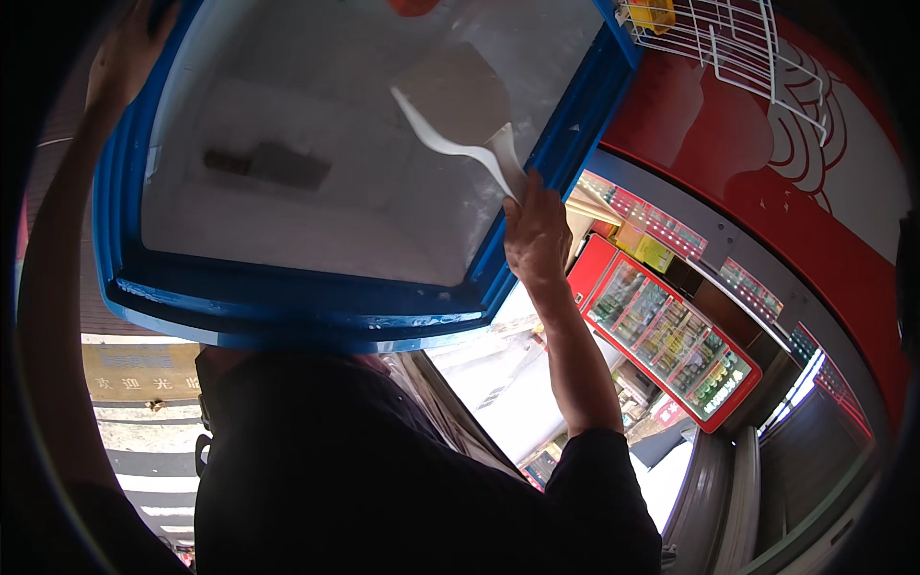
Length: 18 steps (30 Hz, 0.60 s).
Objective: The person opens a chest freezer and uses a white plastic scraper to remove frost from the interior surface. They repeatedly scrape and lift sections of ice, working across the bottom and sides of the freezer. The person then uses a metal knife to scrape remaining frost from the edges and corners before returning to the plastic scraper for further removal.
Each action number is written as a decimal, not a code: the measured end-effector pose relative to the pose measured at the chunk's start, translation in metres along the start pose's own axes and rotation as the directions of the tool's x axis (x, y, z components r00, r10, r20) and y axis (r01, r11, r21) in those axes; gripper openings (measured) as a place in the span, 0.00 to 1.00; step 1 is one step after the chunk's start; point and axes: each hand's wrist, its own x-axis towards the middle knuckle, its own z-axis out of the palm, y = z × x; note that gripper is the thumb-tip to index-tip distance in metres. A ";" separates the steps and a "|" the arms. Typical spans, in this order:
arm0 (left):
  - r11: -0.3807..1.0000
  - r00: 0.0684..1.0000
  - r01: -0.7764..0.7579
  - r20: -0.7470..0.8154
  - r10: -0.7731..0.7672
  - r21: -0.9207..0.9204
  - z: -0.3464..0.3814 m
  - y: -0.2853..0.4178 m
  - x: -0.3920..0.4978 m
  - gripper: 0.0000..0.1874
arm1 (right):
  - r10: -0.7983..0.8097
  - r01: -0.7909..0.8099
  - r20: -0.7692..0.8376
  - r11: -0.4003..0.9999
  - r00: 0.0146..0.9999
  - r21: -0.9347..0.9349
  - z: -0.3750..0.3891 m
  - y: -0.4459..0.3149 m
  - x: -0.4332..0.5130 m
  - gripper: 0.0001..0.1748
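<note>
Before me is a chest freezer with a blue plastic rim [302, 298] and a pale, frosted-looking interior [359, 223]. My right hand [539, 230], at the right side of the rim, grips the handle of a white plastic scoop [460, 93]. The scoop's broad blade reaches over the interior. At the upper left, my left hand [129, 61] is beside the rim, its fingers partly cut off by the picture's edge; whether it grips the rim is unclear. A dark, blurred patch [266, 164] shows inside the freezer, and a red object [413, 6] is at the top edge.
A white wire rack [726, 50] holding a yellow item [650, 14] juts out at the upper right, by a red panel [683, 129] with white graphics. Further right stands a red glass-door drinks fridge [665, 334]. A mat with writing [140, 370] lies on the ground at lower left.
</note>
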 end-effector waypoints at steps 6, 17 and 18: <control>0.999 1.000 0.003 0.019 -0.003 0.037 0.020 -0.009 -0.001 0.35 | 0.052 -0.098 0.214 0.973 0.975 0.210 0.004 -0.012 0.000 0.22; 1.000 1.000 -0.013 0.016 0.013 0.013 0.014 -0.007 -0.004 0.34 | 0.040 -0.105 0.240 0.958 0.970 0.266 0.016 -0.004 -0.025 0.29; 1.000 0.999 0.015 0.044 -0.015 0.010 0.011 0.001 -0.001 0.34 | 0.015 -0.060 0.177 0.965 0.984 0.255 0.023 0.007 -0.028 0.28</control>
